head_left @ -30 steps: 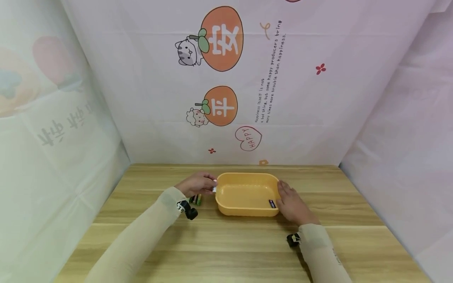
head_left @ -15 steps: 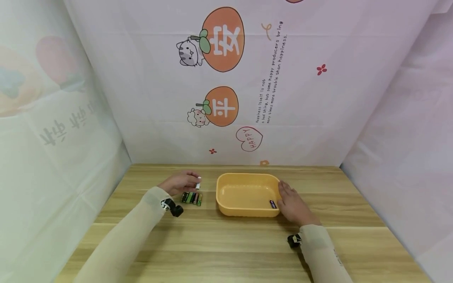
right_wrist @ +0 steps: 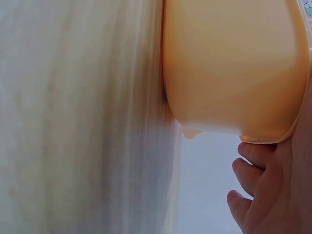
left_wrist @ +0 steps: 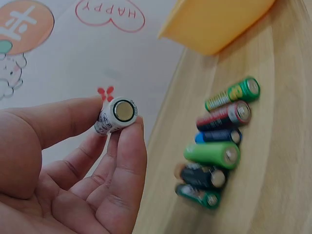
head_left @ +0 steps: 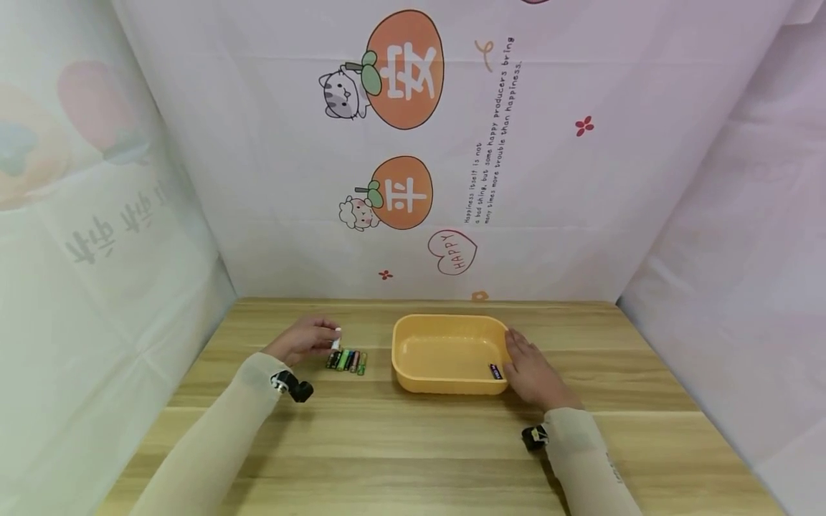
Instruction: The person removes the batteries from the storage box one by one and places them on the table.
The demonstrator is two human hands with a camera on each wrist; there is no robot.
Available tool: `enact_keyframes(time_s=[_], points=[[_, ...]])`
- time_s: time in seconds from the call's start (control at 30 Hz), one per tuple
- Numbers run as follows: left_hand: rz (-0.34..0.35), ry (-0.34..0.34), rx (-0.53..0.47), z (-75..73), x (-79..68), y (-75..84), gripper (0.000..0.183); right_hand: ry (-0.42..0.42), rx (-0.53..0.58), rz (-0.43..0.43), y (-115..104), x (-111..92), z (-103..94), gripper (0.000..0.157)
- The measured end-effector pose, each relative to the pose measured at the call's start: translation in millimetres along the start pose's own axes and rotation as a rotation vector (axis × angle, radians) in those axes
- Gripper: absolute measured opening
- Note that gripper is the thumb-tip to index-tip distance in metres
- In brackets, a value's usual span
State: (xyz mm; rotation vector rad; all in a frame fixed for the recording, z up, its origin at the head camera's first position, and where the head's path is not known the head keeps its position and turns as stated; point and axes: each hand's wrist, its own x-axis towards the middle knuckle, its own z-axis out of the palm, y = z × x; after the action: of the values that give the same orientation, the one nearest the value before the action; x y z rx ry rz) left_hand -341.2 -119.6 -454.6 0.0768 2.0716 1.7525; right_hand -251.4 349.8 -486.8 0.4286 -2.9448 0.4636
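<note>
My left hand [head_left: 306, 338] pinches a white battery [left_wrist: 117, 114] between thumb and fingertips, with the battery's flat end towards the left wrist camera. Just below that hand, several batteries lie side by side in a row; among them are a light green battery [left_wrist: 213, 154], a red and black battery [left_wrist: 224, 116] and a blue battery [left_wrist: 219, 136]. My right hand [head_left: 537, 369] rests against the right end of a yellow plastic basin [head_left: 452, 385], fingers extended along its rim. Inside the basin, near its right front corner, is a small dark rectangular piece [head_left: 495, 371] with white marks.
The basin stands on a wood-grain table [head_left: 413, 451], to the right of the battery row. A printed white sheet [head_left: 548, 215] hangs behind the table, and white sheets also stand at both sides.
My left hand has moved left from the basin's left rim to above the battery row, still holding the white battery. The right hand and the basin have stayed in place.
</note>
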Motion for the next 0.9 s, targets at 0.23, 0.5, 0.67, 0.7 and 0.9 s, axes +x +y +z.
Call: enact_keyframes(time_s=[0.23,0.5,0.67,0.7,0.9], points=[[-0.011,0.051,0.010,-6.7,3.6,-17.5,0.041,-0.003,0.000,0.006,0,-1,3.7,0.058],[-0.031,0.080,0.020,-11.2,4.1,-26.9,0.040,-0.002,0.005,0.005,0,1,1.9,0.058],[-0.015,0.124,0.075,-10.0,5.4,-35.8,0.036,-0.013,0.006,0.019,0,0,3.5,0.058],[-0.014,0.136,0.086,-9.8,5.9,-36.8,0.034,-0.013,0.006,0.022,1,0,3.8,0.059],[-0.009,0.147,0.097,-9.6,7.4,-38.0,0.034,-0.019,0.011,0.033,1,1,4.5,0.059]])
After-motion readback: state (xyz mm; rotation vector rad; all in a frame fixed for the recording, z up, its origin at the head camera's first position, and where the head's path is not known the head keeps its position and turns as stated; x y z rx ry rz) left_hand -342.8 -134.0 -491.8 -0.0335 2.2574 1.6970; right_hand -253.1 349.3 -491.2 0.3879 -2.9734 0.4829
